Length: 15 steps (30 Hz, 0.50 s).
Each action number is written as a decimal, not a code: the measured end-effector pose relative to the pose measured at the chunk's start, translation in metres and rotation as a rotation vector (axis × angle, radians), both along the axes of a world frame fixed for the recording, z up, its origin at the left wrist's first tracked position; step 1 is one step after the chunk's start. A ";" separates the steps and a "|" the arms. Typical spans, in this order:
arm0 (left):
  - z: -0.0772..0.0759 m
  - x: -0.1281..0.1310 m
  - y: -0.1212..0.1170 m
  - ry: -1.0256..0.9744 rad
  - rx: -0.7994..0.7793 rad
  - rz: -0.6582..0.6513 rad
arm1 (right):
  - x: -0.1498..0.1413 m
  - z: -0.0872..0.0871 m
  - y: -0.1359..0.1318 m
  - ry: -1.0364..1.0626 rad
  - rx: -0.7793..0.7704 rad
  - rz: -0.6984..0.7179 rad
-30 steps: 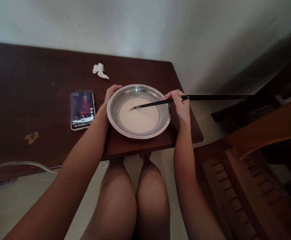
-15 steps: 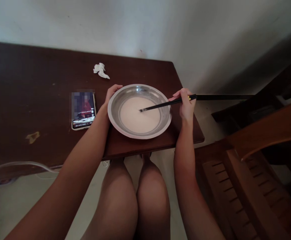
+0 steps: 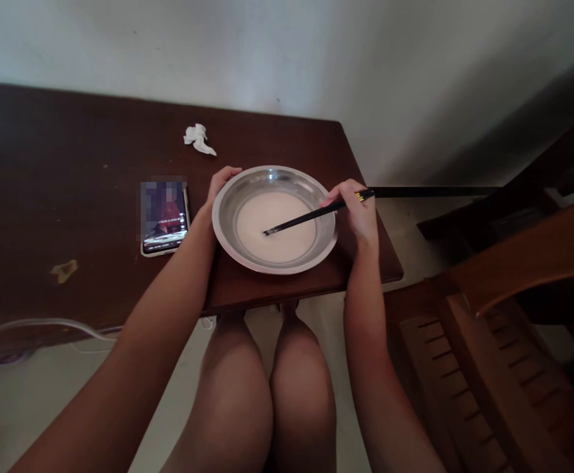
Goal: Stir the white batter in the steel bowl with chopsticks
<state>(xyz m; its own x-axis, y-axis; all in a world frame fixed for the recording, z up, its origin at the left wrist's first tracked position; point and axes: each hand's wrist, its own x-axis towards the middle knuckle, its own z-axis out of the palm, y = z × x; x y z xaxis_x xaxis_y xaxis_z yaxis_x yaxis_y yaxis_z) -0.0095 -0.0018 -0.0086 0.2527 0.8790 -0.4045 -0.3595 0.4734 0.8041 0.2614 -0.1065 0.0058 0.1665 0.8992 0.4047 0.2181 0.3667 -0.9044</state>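
Observation:
A shiny metal bowl (image 3: 227, 226) holding pale, milky batter (image 3: 287, 217) rests near the front right of a dark wooden table (image 3: 70, 210). My left hand (image 3: 220, 182) curls around the bowl's left rim and steadies it. My right hand (image 3: 358, 210) sits at the bowl's right rim, closed on a pair of black chopsticks (image 3: 301, 220). Their tips dip into the batter a little left of its middle.
A phone (image 3: 164, 217) with a lit screen lies left of the bowl. A crumpled white tissue (image 3: 198, 139) lies behind it. A white cable (image 3: 45, 325) runs along the table's front edge. A wooden chair (image 3: 503, 328) stands to the right, and my knees are under the table.
The chopstick tips have swung through the batter, from left to centre and now back left and nearer me. My right hand shifted slightly with them. The left hand stayed on the rim.

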 end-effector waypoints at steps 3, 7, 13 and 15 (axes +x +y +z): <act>0.001 0.001 0.000 0.016 -0.011 0.025 | 0.001 0.000 0.002 -0.039 0.018 -0.007; 0.006 0.003 -0.003 0.039 -0.015 0.040 | 0.005 -0.003 0.004 0.046 0.097 -0.145; 0.007 0.003 -0.006 0.034 0.012 0.023 | 0.002 -0.001 0.001 -0.037 0.020 0.035; 0.006 0.002 -0.005 0.043 0.009 0.017 | 0.003 -0.001 0.003 -0.023 0.063 -0.029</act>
<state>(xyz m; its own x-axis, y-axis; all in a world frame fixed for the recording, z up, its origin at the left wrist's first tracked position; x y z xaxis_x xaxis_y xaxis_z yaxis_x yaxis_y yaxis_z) -0.0070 -0.0070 -0.0026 0.2201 0.8867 -0.4066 -0.3326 0.4601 0.8232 0.2641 -0.1040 0.0045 0.1825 0.8666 0.4643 0.2498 0.4159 -0.8744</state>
